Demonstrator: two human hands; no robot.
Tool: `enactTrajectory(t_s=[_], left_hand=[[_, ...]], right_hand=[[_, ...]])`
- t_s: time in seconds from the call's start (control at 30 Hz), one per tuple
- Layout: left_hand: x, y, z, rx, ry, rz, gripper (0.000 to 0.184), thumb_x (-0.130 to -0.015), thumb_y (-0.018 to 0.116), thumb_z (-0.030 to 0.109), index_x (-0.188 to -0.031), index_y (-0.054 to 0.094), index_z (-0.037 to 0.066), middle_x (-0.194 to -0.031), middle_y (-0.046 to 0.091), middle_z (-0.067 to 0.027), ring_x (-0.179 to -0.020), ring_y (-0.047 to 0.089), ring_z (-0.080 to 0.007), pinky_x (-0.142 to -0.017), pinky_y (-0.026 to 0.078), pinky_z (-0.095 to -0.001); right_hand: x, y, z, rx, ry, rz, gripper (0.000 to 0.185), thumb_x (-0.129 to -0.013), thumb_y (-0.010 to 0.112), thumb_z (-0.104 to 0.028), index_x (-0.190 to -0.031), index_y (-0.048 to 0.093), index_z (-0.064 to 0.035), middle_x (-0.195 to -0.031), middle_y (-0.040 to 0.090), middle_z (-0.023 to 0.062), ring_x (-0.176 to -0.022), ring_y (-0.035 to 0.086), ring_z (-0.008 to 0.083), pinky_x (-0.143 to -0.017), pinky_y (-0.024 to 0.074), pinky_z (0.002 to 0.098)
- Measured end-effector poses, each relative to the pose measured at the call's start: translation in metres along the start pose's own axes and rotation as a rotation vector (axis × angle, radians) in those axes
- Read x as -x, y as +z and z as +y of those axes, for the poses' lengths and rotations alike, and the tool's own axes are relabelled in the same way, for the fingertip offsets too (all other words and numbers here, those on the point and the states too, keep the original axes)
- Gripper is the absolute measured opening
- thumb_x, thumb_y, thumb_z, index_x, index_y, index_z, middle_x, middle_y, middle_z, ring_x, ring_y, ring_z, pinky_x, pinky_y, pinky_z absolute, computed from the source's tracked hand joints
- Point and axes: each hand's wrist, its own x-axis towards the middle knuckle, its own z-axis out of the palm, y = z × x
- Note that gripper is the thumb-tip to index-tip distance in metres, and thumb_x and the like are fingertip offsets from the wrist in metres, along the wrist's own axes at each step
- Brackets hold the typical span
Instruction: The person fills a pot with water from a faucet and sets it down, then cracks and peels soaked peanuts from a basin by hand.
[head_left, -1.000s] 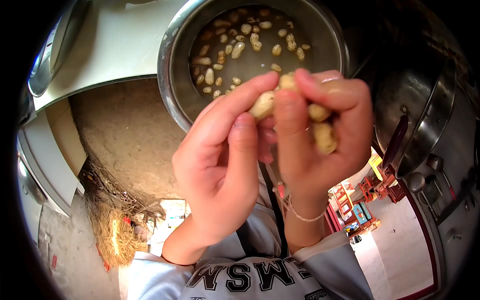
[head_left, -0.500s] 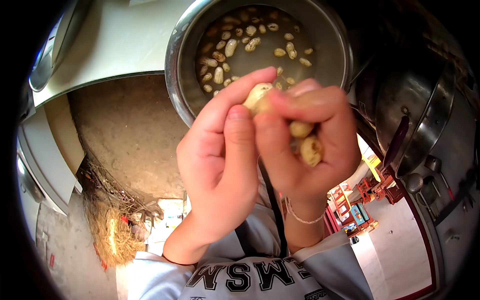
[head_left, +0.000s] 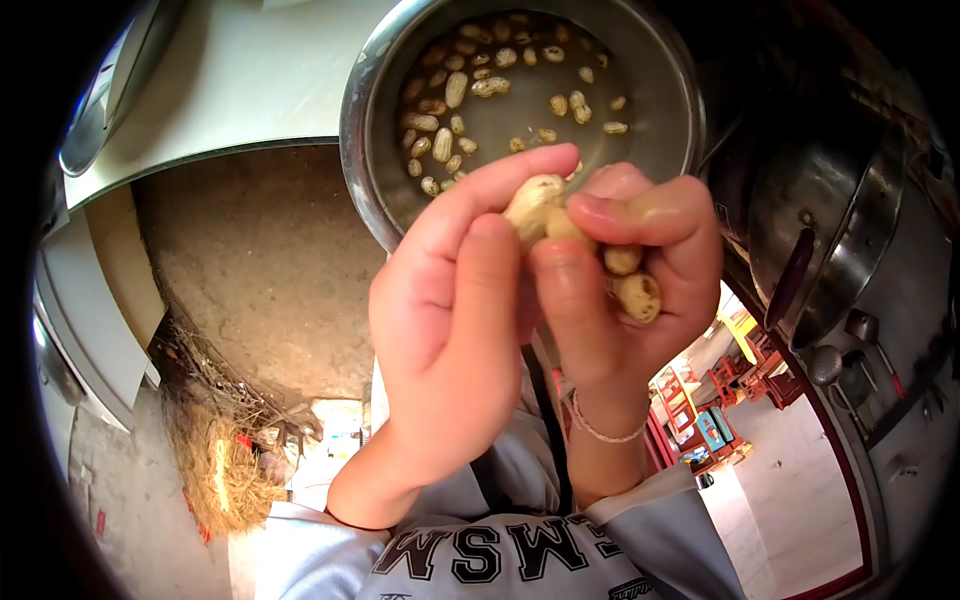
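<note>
Wet peanuts in their shells float in murky water inside a round metal basin at the top middle. Just in front of its near rim, my two hands meet. My left hand is closed, pinching a pale peanut between thumb and forefinger. Beside it, my right hand is curled around several more peanuts; one with dark spots shows in the palm, and another touches the thumb and forefinger. How many lie deeper in the right palm is hidden by the fingers.
A pale countertop lies left of the basin. On the right stand a large dark wok and hanging ladles. Straw and twigs are piled on the floor at lower left.
My hands have shifted slightly right and their fingertips have parted a little, showing more of the peanuts. The floating peanuts have drifted in the water.
</note>
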Motion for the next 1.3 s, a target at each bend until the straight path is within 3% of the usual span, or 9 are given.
enactTrajectory(t_s=[0.2,0.37,0.57,0.7,0.93,1.1,1.13,1.23,1.3], left_hand=[[0.0,-0.002,-0.006,-0.036,0.098,-0.035,0.031,-0.086,0.03,0.01,-0.107,0.046,-0.007,-0.097,0.054,-0.0085,-0.08,0.051,-0.0087,-0.07,0.039,-0.0174],[0.0,-0.003,-0.012,-0.062,0.176,-0.065,0.03,-0.087,0.029,0.011,-0.105,0.046,-0.006,-0.097,0.053,-0.0086,-0.088,0.051,-0.0119,-0.075,0.039,-0.0191],[-0.004,0.003,-0.01,-0.272,0.329,-0.029,0.031,-0.088,0.028,0.014,-0.105,0.046,-0.005,-0.095,0.053,-0.0073,-0.078,0.05,-0.0084,-0.068,0.04,-0.0174],[0.0,0.005,-0.005,0.022,0.053,-0.064,0.033,-0.089,0.028,0.016,-0.106,0.046,-0.005,-0.089,0.054,-0.0057,-0.069,0.053,-0.0078,-0.055,0.04,-0.0134],[-0.002,0.004,-0.014,-0.203,0.265,-0.054,0.033,-0.09,0.029,0.017,-0.109,0.044,-0.007,-0.103,0.051,-0.01,-0.091,0.05,-0.0136,-0.079,0.039,-0.0222],[0.003,0.006,-0.019,-0.263,0.312,-0.036,0.032,-0.09,0.03,0.016,-0.109,0.044,-0.006,-0.104,0.051,-0.0109,-0.092,0.049,-0.0136,-0.08,0.039,-0.0228],[0.005,0.005,-0.015,-0.24,0.18,-0.04,0.032,-0.09,0.031,0.016,-0.109,0.044,-0.006,-0.103,0.051,-0.0111,-0.091,0.049,-0.0131,-0.08,0.039,-0.0224],[0.002,0.003,-0.015,-0.161,0.076,-0.016,0.03,-0.09,0.035,0.015,-0.11,0.044,-0.006,-0.105,0.051,-0.0119,-0.092,0.05,-0.0132,-0.08,0.04,-0.0224],[0.001,0.002,-0.018,-0.189,0.192,-0.026,0.031,-0.089,0.037,0.012,-0.113,0.043,-0.007,-0.109,0.051,-0.0129,-0.095,0.05,-0.0149,-0.083,0.039,-0.0234]], right_hand=[[-0.002,0.007,-0.006,0.189,0.004,0.001,0.016,-0.07,0.058,0.003,-0.078,0.045,-0.0024,-0.064,0.046,0.0024,-0.057,0.037,0.0055,-0.053,0.0299,0.0164],[-0.006,-0.002,-0.001,-0.093,0.062,-0.115,0.017,-0.07,0.057,0.004,-0.075,0.042,-0.0032,-0.062,0.042,0.0004,-0.056,0.033,0.0044,-0.052,0.0281,0.0162],[-0.008,0.0,-0.006,-0.038,0.128,0.001,0.013,-0.075,0.054,-0.004,-0.078,0.041,-0.0022,-0.063,0.04,0.0,-0.057,0.033,0.0041,-0.052,0.0281,0.0162],[-0.008,-0.004,-0.005,-0.381,0.252,0.021,0.013,-0.077,0.053,-0.006,-0.082,0.042,-0.0012,-0.064,0.043,0.0031,-0.055,0.04,0.0062,-0.048,0.0327,0.0163],[0.0,-0.006,0.002,0.037,0.098,0.045,0.015,-0.075,0.058,-0.005,-0.08,0.043,-0.0017,-0.064,0.044,0.0017,-0.055,0.035,0.0039,-0.049,0.0289,0.0156],[-0.007,-0.002,0.0,0.153,0.006,0.051,0.011,-0.076,0.054,0.002,-0.08,0.044,-0.0012,-0.066,0.044,0.0017,-0.057,0.033,0.003,-0.051,0.0282,0.0161],[-0.01,-0.006,0.01,0.105,-0.059,0.088,0.012,-0.076,0.056,0.0,-0.085,0.048,-0.0001,-0.065,0.048,0.0045,-0.054,0.045,0.0056,-0.046,0.0356,0.017],[-0.005,-0.007,-0.003,-0.344,0.208,0.154,0.011,-0.075,0.055,0.002,-0.083,0.049,0.0002,-0.064,0.048,0.0031,-0.055,0.043,0.0061,-0.046,0.0333,0.0172],[-0.004,-0.007,0.002,-0.269,0.133,0.149,0.009,-0.074,0.056,0.002,-0.081,0.05,0.0003,-0.064,0.048,0.0033,-0.053,0.042,0.0065,-0.046,0.0325,0.0178]])
